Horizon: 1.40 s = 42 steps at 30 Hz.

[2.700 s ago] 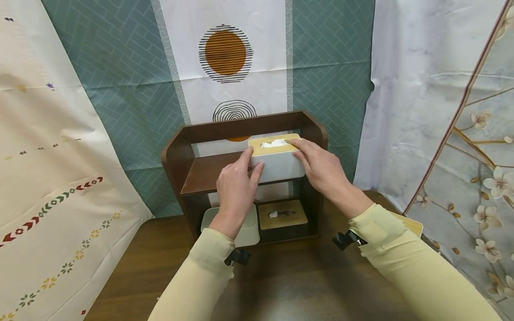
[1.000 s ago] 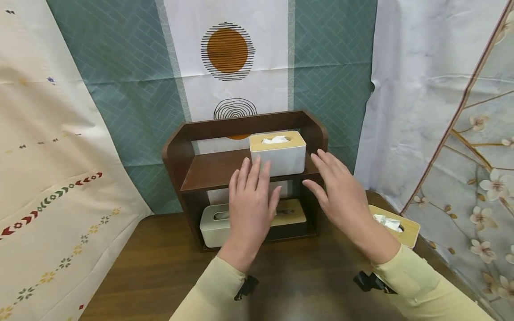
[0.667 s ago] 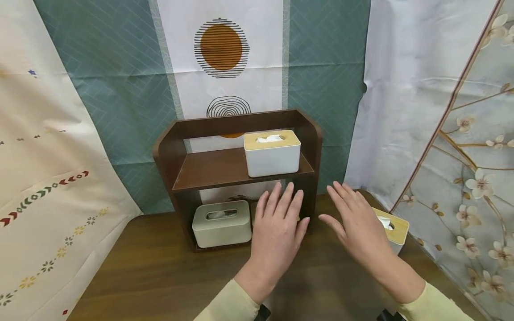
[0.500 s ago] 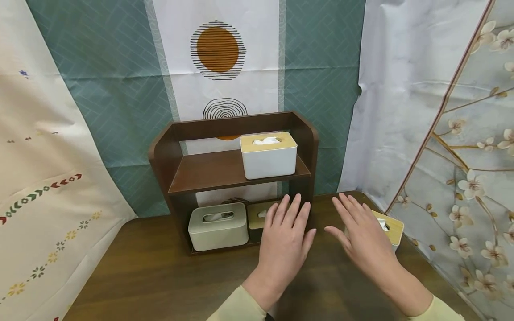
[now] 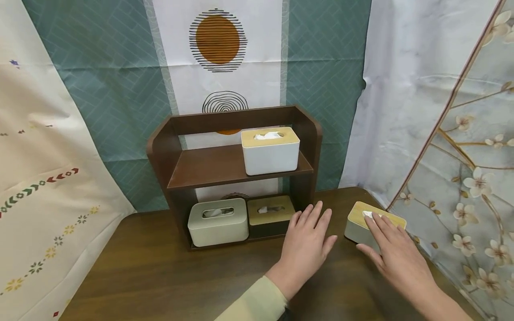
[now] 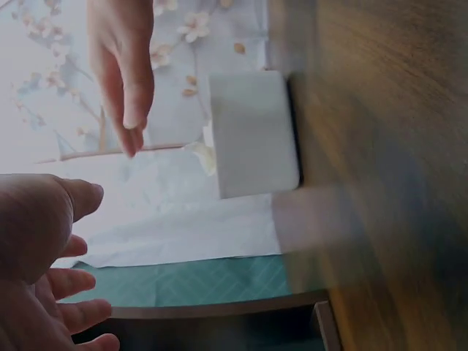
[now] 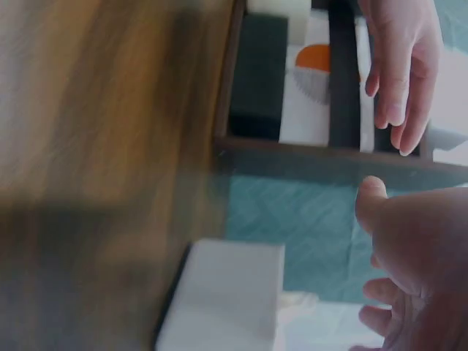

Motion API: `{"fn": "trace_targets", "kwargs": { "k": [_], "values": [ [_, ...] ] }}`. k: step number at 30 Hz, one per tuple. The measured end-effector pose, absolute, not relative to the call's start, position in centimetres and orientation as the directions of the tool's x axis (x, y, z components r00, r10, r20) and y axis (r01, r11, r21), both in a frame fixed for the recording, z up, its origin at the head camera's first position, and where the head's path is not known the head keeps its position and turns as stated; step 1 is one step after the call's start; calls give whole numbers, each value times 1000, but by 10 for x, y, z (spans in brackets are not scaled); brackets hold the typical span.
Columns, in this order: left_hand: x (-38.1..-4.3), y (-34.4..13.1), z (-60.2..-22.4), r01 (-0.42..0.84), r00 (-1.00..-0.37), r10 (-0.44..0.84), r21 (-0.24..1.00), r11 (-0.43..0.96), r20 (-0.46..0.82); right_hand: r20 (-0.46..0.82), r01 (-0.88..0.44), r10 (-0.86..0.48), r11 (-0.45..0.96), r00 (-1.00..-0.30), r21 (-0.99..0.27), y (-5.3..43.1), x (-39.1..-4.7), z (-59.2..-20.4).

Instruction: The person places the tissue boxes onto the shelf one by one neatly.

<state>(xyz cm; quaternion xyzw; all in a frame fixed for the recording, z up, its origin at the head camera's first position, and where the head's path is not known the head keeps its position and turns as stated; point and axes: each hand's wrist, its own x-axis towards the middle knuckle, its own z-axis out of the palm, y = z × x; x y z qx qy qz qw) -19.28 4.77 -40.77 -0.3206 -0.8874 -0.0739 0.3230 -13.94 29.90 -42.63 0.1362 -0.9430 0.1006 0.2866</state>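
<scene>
A white tissue box [image 5: 356, 233] with a wood-tone lid and a tuft of white tissue stands on the table at the right. My right hand [image 5: 403, 261] overlaps it in the head view, fingers extended. Both wrist views show a gap between that hand and the tissue box [image 6: 252, 135]. My left hand [image 5: 304, 247] is held over the table, left of this box, fingers spread and holding nothing. Another white tissue box [image 5: 271, 158] with a wood-tone lid sits on the upper shelf, at its right end.
A dark brown two-tier shelf [image 5: 209, 167] stands at the back of the table [image 5: 160, 276]. Its lower tier holds a greenish-grey tissue box [image 5: 218, 229] and a black tissue box [image 5: 273, 229] with a wooden lid. Patterned cloths [image 5: 120, 102] hang behind and beside the table.
Both hands have let go of the white tissue box on the upper shelf. They have moved down and right, the right hand towards the box on the table.
</scene>
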Motion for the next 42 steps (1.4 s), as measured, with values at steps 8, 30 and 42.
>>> {"fn": "trace_targets", "kwargs": {
  "k": [8,30,42],
  "values": [
    [-205,71,-419,617,-679,538,-9,787,499,552,-287,-191,954,-812,-91,319,-139,-439],
    [-227,128,-434,630,-710,579,-6,777,400,480,-163,-103,983,-871,-84,354,-134,-460],
    [-237,143,-445,611,-752,566,38,790,338,472,-142,-78,985,-878,-100,356,-133,-467]
  ]
}}
